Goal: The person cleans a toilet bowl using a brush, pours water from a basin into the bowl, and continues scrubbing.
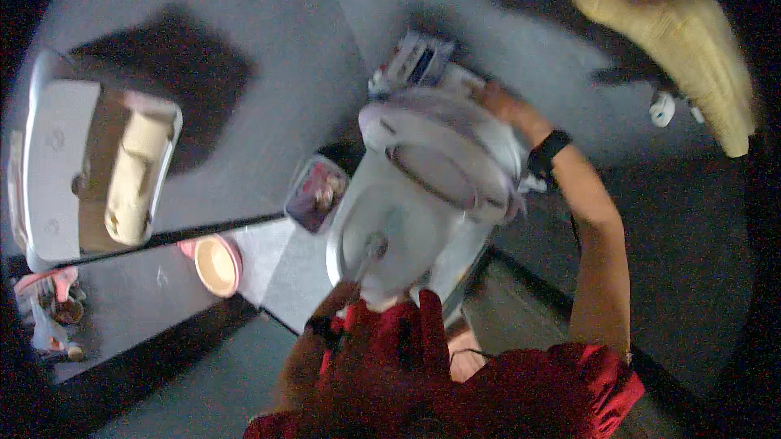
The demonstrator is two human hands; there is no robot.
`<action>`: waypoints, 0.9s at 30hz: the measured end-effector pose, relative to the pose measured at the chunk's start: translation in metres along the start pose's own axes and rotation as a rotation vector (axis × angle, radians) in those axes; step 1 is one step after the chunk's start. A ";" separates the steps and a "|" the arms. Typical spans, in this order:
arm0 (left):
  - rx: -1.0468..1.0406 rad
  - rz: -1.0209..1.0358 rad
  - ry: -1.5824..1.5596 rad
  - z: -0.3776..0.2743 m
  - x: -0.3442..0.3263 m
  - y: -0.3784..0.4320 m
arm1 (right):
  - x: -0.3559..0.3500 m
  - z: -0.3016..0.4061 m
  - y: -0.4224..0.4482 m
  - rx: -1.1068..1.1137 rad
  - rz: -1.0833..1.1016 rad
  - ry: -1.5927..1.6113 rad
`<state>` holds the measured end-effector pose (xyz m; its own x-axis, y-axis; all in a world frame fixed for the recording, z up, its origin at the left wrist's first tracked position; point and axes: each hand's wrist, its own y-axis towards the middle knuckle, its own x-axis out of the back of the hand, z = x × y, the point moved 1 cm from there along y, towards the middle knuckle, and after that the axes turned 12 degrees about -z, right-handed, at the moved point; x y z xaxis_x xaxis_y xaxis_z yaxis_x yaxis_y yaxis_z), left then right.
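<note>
A white toilet bowl [334, 256] stands in front of me with its seat [494, 182] raised. In my left hand [343, 297] is the handle of a toilet brush [377, 246]; its dark, blurred head is inside the bowl. My right hand [497, 102] reaches past the raised seat and lid to the top of the tank, its fingers blurred; whether it grips anything there cannot be told. Beside it on the tank lies a packet [421, 60] with a dark blue patch. Both wrists wear black bands.
Left of the toilet is a small bin [314, 195] with rubbish. A pink-rimmed pot [218, 265] stands on a low ledge farther left, near a mirror or shelf unit [61, 164] and pink-handled items [64, 283]. A yellow cloth [665, 30] hangs upper right, above a white fitting [662, 109].
</note>
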<state>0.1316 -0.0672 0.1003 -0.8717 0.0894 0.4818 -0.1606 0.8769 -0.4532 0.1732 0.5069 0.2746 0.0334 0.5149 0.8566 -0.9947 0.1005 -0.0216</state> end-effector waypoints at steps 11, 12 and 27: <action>0.021 0.057 -0.069 -0.003 0.004 -0.007 | 0.053 0.175 -0.131 -0.492 -1.258 0.001; 0.021 0.068 -0.075 -0.001 0.008 -0.009 | 0.032 0.198 -0.136 -0.493 -1.181 0.053; -0.217 0.190 -0.562 -0.005 0.054 -0.020 | -0.455 0.365 -0.128 -1.266 -0.493 1.502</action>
<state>0.0905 -0.0777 0.1389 -0.9954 0.0427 -0.0860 0.0668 0.9514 -0.3008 0.2504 -0.0508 0.0754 0.9285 0.3557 -0.1063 -0.2863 0.5037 -0.8151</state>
